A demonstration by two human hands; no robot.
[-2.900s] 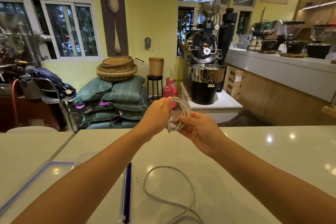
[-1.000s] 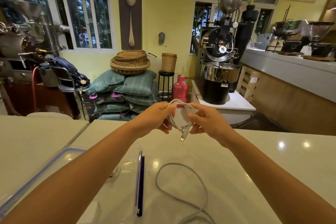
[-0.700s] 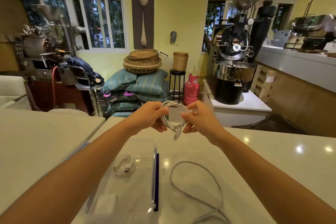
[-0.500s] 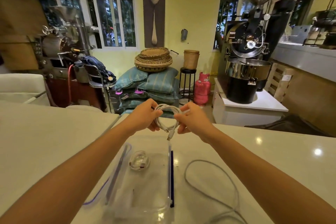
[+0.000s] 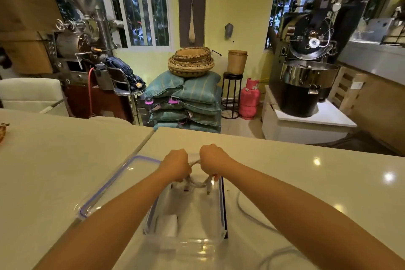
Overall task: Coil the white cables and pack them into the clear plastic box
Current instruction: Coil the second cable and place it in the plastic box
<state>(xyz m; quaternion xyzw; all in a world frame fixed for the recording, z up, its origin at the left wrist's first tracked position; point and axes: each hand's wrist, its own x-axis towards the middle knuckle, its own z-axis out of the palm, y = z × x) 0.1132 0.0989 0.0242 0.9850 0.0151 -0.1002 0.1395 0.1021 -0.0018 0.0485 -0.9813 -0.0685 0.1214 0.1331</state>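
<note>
Coil (image 5: 198,178) of white cable sits pinched between our two hands, each taking one side so the loops cannot spring apart. Our left hand (image 5: 176,165) clenches its fingers around the near-left of the bundle, and our right hand (image 5: 211,160) closes on the opposite side, with one plug end (image 5: 208,188) hanging loose just below the right fingertips. We hold the bundle low over the far end of the clear plastic box (image 5: 220,215), directly under our knuckles, because it seems the easiest spot to let the loops settle flat; whether the coil already touches the floor of the box we cannot tell. Nearer to us than the fingers, a small white block (image 5: 166,224) already lies inside the box. The lid (image 5: 105,190) rests open on the counter (image 5: 306,173) to the left of our left fingers, out of the way. To the right of our right fingers a second cable (image 5: 247,215) lies uncoiled on the counter, so we judge the packing only partly done.
</note>
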